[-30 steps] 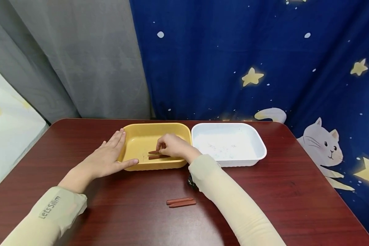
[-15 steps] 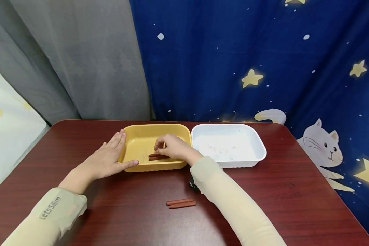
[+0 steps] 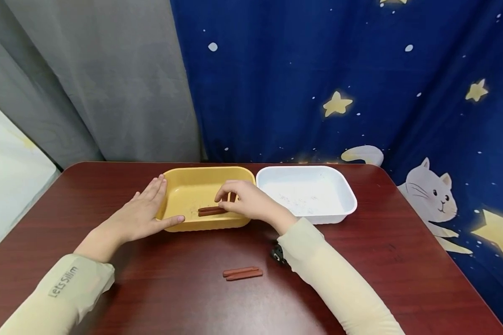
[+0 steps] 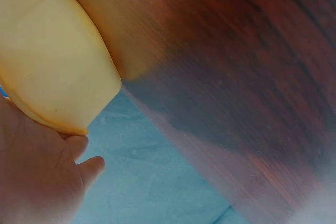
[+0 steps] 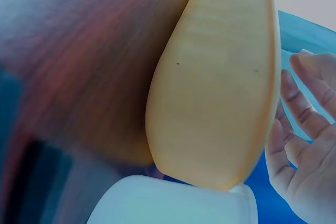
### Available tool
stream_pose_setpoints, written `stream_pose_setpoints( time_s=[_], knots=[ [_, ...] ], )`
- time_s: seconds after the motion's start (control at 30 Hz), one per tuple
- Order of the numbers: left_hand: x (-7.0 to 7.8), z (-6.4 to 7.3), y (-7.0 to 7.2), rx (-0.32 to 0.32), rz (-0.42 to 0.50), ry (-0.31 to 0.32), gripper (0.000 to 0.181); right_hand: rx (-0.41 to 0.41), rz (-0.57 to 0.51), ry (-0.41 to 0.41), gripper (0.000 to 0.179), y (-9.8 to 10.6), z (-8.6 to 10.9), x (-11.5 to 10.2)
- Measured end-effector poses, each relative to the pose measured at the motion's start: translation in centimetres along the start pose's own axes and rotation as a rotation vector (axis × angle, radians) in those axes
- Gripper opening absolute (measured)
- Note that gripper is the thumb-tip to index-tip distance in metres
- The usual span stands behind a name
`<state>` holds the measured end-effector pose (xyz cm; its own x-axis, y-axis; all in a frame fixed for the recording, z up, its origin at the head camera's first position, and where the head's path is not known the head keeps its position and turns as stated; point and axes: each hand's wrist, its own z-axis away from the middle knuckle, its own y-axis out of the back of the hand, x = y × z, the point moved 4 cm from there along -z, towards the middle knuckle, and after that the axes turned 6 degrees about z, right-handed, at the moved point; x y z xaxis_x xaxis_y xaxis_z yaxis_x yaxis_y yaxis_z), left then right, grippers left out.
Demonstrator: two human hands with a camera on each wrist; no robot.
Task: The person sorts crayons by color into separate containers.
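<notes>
My left hand [image 3: 144, 211] rests on the left end of a yellow tray [image 3: 209, 224], its fingers straight along the rim and its thumb over the near edge. Inside that tray, two slim reddish-brown crayon-like sticks [image 3: 207, 212] lie side by side; their right ends are partly hidden. Just over them hovers my right hand [image 3: 249, 201], fingers loosely bent. The right wrist view shows those fingers [image 5: 304, 111] spread beyond the tray's rim, with nothing seen between them. Nearer to me on the table, two more reddish-brown sticks [image 3: 243, 273] lie touching.
A white tray [image 3: 347, 207] with small dark marks on its bottom stands against the yellow tray's right end. Both are near the back of the dark red wooden table [image 3: 172, 288]. Grey and blue curtains [image 3: 276, 93] hang behind it.
My right hand has let go of a stick, which now lies beside the other in the yellow tray, and has drawn slightly right. My left hand stays on the rim. The head view shifted slightly.
</notes>
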<state>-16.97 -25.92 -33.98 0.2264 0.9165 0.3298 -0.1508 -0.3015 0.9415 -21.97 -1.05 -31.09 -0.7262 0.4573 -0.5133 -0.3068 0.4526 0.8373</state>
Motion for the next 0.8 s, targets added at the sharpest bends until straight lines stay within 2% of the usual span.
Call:
stream_pose_setpoints(
  time_s=[0.17,0.5,0.63,0.8],
  knots=[
    [-0.3,0.0,0.1,-0.003,0.0,0.005,0.115,-0.007,-0.015,0.03,0.013,0.4,2.0,-0.5],
    [-0.5,0.0,0.1,0.002,0.001,-0.005,0.114,0.004,0.023,0.051,0.011,0.6,5.4,-0.9],
    [-0.3,-0.2,0.1,-0.003,-0.003,-0.008,0.114,-0.051,0.034,0.056,0.012,0.1,6.5,-1.2],
    [-0.1,-0.3,0.1,-0.008,-0.001,-0.007,0.115,-0.164,0.124,0.091,0.015,-1.0,7.5,-1.8]
  ],
)
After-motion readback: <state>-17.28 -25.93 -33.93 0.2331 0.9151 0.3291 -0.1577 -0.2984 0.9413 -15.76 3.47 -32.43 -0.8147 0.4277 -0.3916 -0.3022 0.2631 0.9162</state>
